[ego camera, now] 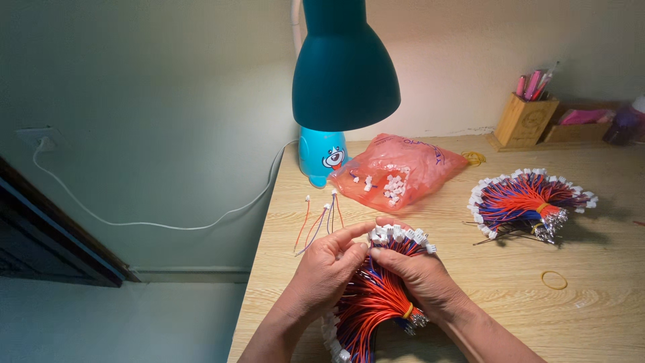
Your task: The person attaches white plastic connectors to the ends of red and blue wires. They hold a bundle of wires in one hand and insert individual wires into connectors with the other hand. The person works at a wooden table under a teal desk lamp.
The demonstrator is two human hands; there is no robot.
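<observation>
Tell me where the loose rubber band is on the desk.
In the head view, the rubber band lies flat on the wooden desk, to the right of the right hand, in front of the fanned wire bundle.

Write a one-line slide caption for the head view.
Left hand and right hand grip a banded red-and-blue wire bundle with white connectors on a pale wooden desk.

lamp (345, 67): top running off the upper edge
wire bundle (373, 302): lower end hiding behind both wrists
pen holder (525, 121): contents blurring together
</observation>
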